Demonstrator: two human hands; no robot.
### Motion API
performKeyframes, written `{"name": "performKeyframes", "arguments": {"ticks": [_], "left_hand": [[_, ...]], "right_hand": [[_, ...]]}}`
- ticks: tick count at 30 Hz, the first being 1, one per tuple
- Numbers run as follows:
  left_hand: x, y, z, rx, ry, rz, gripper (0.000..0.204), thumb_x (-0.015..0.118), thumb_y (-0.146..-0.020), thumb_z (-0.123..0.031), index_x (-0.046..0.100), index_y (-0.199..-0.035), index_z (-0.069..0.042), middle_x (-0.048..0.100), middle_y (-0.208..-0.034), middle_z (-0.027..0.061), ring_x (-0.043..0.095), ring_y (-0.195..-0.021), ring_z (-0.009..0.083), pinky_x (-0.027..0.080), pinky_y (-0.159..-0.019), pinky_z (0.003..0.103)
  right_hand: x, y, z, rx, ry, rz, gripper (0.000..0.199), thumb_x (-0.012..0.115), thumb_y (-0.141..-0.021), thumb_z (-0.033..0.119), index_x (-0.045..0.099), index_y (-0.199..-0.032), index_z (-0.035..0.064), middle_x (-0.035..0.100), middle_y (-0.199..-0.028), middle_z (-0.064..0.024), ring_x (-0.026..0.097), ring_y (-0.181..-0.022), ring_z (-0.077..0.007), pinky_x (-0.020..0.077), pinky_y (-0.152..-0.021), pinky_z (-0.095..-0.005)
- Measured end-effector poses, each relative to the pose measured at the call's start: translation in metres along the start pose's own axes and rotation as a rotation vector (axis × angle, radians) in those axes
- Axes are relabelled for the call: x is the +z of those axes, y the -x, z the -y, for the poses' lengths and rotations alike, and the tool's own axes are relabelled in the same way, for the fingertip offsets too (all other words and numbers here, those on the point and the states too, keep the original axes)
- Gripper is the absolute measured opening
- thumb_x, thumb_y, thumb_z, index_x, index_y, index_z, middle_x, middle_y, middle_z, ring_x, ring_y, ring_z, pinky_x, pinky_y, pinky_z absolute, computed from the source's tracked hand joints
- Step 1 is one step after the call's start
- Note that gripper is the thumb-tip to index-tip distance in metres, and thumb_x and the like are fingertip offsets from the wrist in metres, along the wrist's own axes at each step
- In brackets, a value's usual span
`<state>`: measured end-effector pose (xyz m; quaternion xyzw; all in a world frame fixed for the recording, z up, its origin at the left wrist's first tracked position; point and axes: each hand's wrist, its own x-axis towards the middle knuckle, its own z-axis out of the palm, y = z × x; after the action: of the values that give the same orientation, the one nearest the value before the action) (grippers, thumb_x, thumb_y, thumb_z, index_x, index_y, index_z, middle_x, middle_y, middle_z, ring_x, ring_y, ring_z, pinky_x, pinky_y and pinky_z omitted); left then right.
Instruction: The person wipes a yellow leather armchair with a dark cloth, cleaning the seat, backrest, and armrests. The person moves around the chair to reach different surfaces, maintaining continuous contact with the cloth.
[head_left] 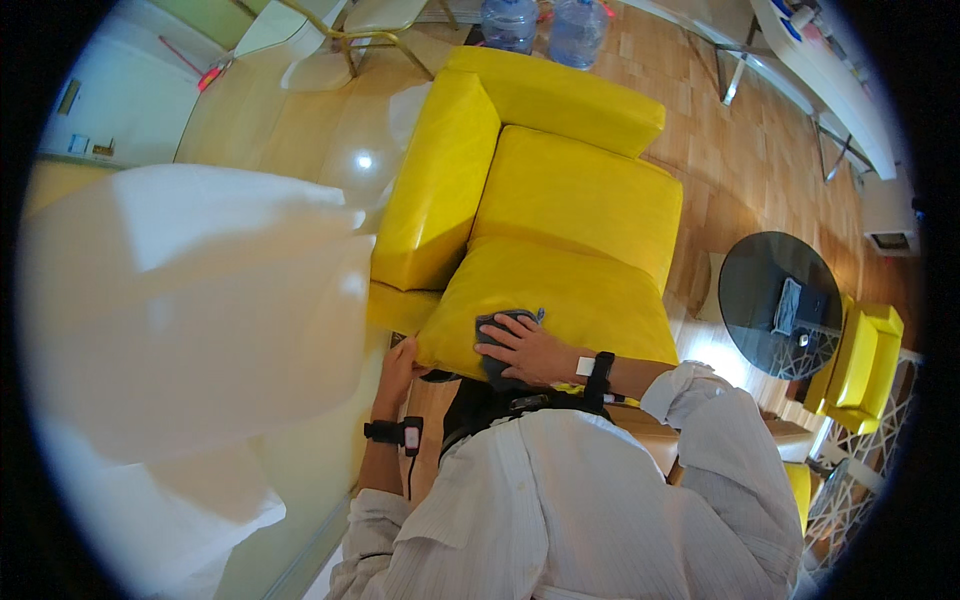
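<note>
Two hands work at the near edge of a yellow armchair [560, 200]. The right hand [525, 350] lies flat on a dark cloth [497, 328], fingers spread, pressing it onto the seat cushion [570, 295]. The left hand [397, 375] grips the cushion's near left corner, fingers curled under.

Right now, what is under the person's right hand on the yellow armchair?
A dark grey cloth lies under the right hand, pressed flat on the yellow leather seat cushion. The palm covers the cloth's middle.
</note>
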<state>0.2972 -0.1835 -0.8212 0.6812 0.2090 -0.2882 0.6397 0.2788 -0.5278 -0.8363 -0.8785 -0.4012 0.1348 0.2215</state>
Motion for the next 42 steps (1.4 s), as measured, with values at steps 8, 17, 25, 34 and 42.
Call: {"name": "performKeyframes", "arguments": {"ticks": [8, 17, 25, 34, 42], "left_hand": [[0.003, 0.006, -0.001, -0.027, 0.081, -0.058, 0.064, 0.052, -0.119, -0.052, 0.058, -0.16, -0.004, 0.072, -0.14, 0.0101, 0.073, -0.12, 0.0207, 0.062, -0.1, 0.038], [0.008, -0.012, -0.011, 0.384, -0.81, -0.074, 0.06, 0.061, -0.115, -0.043, 0.061, -0.153, 0.003, 0.072, -0.138, 0.0265, 0.069, -0.125, 0.0467, 0.053, -0.109, 0.047], [0.075, -0.03, -0.057, 0.585, -1.233, 0.139, 0.074, 0.07, -0.107, -0.046, 0.05, -0.163, -0.003, 0.05, -0.166, 0.0283, 0.046, -0.151, 0.0522, 0.042, -0.122, 0.056], [0.098, -0.07, -0.068, 0.199, -0.995, 0.147, 0.118, 0.091, -0.082, -0.066, 0.045, -0.162, 0.008, 0.052, -0.164, 0.0323, 0.054, -0.15, 0.0417, 0.045, -0.122, 0.049], [0.096, -0.114, -0.086, 0.065, -0.596, 0.23, 0.05, 0.09, -0.095, -0.03, 0.077, -0.123, 0.01, 0.08, -0.116, 0.011, 0.074, -0.101, 0.0207, 0.058, -0.091, 0.033]], "right_hand": [[0.017, -0.096, 0.015, -0.151, -0.01, -0.17, 0.073, 0.076, -0.101, 0.047, 0.05, -0.165, 0.0211, 0.045, -0.172, -0.0138, 0.038, -0.159, -0.0413, 0.0342, -0.127, -0.0601], [0.0, -0.024, -0.01, 0.015, -0.042, -0.07, 0.072, 0.069, -0.106, 0.051, 0.046, -0.169, 0.0247, 0.038, -0.177, -0.015, 0.033, -0.163, -0.0416, 0.0289, -0.13, -0.0608], [-0.018, 0.117, -0.004, 0.432, -0.028, -0.056, 0.067, 0.059, -0.112, 0.054, 0.041, -0.17, 0.0256, 0.037, -0.177, -0.0162, 0.031, -0.164, -0.0434, 0.0258, -0.133, -0.0642], [0.028, 0.207, 0.047, 0.868, -0.101, -0.221, 0.069, 0.059, -0.111, 0.056, 0.042, -0.171, 0.0257, 0.032, -0.18, -0.0175, 0.025, -0.166, -0.0461, 0.0207, -0.134, -0.0661], [0.059, 0.181, 0.035, 0.933, -0.098, -0.456, 0.069, 0.064, -0.11, 0.05, 0.042, -0.171, 0.0258, 0.035, -0.178, -0.016, 0.027, -0.166, -0.0446, 0.0234, -0.133, -0.0667]]}}
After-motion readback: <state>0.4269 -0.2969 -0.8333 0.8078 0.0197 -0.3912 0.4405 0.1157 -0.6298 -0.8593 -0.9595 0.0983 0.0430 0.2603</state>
